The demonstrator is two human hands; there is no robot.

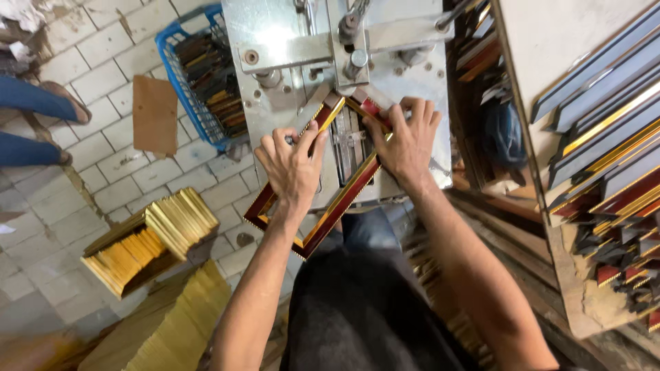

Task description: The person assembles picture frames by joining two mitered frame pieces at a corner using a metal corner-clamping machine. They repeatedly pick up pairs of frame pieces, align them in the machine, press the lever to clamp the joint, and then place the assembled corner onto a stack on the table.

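Far left, on the tiled floor [103, 62]: a stack of gold moulding strips [148, 240], and above it a blue basket [175, 75] of short offcuts. Neither is near your hands.

Your left hand [292, 165] lies flat on the left rail of the picture frame [344, 196]. Its fingers [309, 141] are spread narrow and press down along the rail; they wrap nothing. The frame is dark red with gold inner and outer edges, a narrow rectangle set diagonally. Its long axis runs from the lower-left corner, which overhangs the bench edge above your lap, up and right to the top corner.

That top corner sits under the clamp head [350, 41] of the steel joining machine [289, 27], in the V of the fence. This is the relation that matters: the corner lies just ahead of both sets of fingertips, between the two hands.

Your right hand [409, 141] covers the short right rail. The fingers there are curled over the outer edge and hold the rail against the fence. This hand is the nearer one to the corner; the left sits slightly lower along the long rail.

Far right: a rack of finished mouldings [605, 137], well apart.
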